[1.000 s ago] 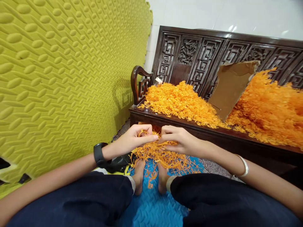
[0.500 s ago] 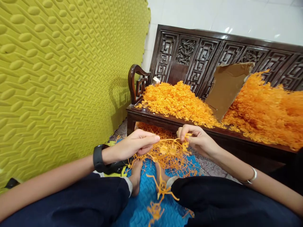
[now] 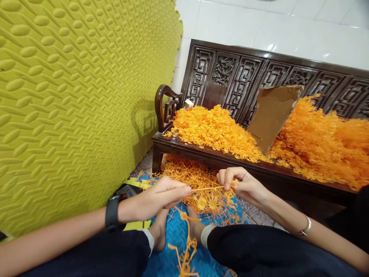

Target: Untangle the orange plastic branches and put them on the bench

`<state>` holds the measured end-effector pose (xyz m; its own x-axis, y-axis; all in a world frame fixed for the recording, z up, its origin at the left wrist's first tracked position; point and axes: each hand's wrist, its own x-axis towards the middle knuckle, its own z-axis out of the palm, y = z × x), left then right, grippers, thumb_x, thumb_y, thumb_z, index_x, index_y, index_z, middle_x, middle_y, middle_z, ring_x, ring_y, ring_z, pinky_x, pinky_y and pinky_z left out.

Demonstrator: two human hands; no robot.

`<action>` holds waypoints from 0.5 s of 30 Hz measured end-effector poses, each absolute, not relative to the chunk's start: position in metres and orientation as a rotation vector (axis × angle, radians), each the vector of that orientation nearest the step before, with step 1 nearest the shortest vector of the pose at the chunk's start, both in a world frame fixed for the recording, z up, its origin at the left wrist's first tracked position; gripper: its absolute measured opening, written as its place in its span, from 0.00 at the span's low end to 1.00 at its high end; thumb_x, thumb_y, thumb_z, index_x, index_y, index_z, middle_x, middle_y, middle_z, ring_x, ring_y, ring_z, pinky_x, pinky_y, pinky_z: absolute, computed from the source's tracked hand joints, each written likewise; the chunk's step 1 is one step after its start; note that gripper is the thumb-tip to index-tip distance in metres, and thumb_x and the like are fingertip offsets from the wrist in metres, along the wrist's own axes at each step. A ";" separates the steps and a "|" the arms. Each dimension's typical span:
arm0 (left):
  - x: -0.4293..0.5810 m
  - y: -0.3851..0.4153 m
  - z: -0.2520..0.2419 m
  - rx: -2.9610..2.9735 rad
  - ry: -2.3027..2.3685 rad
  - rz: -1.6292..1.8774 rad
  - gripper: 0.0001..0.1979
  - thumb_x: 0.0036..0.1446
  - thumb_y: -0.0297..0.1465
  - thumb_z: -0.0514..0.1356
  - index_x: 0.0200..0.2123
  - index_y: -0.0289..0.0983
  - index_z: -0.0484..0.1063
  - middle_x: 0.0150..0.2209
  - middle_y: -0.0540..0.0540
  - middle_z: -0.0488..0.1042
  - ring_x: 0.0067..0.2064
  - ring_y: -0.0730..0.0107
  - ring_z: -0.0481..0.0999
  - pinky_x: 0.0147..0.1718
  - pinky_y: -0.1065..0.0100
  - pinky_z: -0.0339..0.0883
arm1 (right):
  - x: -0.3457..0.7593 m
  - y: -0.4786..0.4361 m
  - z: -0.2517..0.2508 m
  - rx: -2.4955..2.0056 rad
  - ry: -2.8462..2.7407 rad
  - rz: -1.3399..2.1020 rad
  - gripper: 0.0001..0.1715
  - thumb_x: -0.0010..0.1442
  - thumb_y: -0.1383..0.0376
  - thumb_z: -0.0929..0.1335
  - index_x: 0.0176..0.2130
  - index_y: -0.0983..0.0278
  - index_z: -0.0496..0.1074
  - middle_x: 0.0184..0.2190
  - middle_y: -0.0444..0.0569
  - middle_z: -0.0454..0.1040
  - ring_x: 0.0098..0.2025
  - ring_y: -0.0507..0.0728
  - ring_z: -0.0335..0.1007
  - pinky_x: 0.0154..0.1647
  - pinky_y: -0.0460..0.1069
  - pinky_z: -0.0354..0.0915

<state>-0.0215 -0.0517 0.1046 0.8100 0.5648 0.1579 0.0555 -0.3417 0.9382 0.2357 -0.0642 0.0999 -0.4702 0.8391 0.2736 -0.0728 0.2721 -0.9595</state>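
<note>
Between my two hands a thin orange plastic strand [image 3: 206, 189] is stretched almost level. My left hand [image 3: 163, 194] pinches one end between thumb and fingers; a dark watch [image 3: 112, 212] is on that wrist. The other end is in the closed fingers of my right hand [image 3: 243, 182], where small orange bits poke out past the fingertips. Orange flower-like pieces [image 3: 212, 204] hang below the strand near my right hand. A branching orange length [image 3: 187, 252] dangles beneath my left hand, over the blue mat.
A dark carved wooden bench [image 3: 184, 143] carries a heap of small orange pieces [image 3: 215, 129] and a larger orange pile [image 3: 325, 146], with a cardboard sheet [image 3: 271, 115] between. Tangled orange strands [image 3: 184, 169] lie beneath it. A yellow foam mat wall [image 3: 72, 115] rises left; a blue mat [image 3: 170, 246] lies underfoot.
Both hands appear lower in the view, partly because the view has tilted. The strand between them is drawn straighter, and the dangling orange length has swung left and down.
</note>
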 end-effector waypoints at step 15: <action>-0.049 -0.033 0.091 1.805 0.704 0.784 0.23 0.60 0.41 0.48 0.15 0.38 0.51 0.14 0.57 0.50 0.17 0.79 0.48 0.19 0.70 0.44 | 0.308 -0.007 0.095 -1.280 -1.514 0.578 0.17 0.47 0.56 0.73 0.35 0.62 0.75 0.32 0.48 0.74 0.32 0.55 0.67 0.33 0.50 0.63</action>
<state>-0.0487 -0.0328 0.0911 0.6197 0.7609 0.1926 0.1094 -0.3267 0.9388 0.3078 -0.0069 0.0950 0.0920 0.9164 0.3895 0.4241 0.3178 -0.8480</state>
